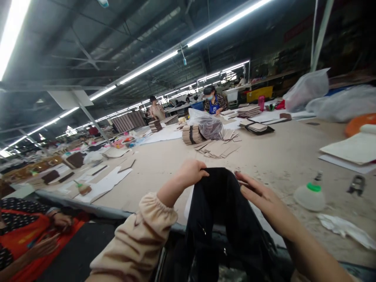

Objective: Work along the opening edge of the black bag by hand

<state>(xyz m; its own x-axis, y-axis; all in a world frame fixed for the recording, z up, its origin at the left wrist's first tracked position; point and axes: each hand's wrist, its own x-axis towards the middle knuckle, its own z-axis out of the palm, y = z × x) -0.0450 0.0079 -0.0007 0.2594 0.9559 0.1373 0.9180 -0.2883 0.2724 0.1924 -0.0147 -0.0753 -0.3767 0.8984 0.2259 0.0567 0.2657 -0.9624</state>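
In the head view a black fabric bag (243, 219) stands at the near table edge, its mouth facing me and its dark inside partly visible. My left hand (192, 172) is closed on the upper left rim, fingers pinching the fabric. On the other side my right hand (261, 194) has its fingers stretched out, the tips against the upper right side of the bag. Small metal zipper pulls (205, 231) show on the black fabric. The bag's lower part runs below the table edge into shadow.
To the right are a glue bottle (310, 196) with a green collar, a black clip-like tool (356, 185) and crumpled white paper (346, 229). Cut brown pieces (219, 148) lie ahead. A co-worker's hands (47, 244) are at left; another person (215, 102) sits across the table.
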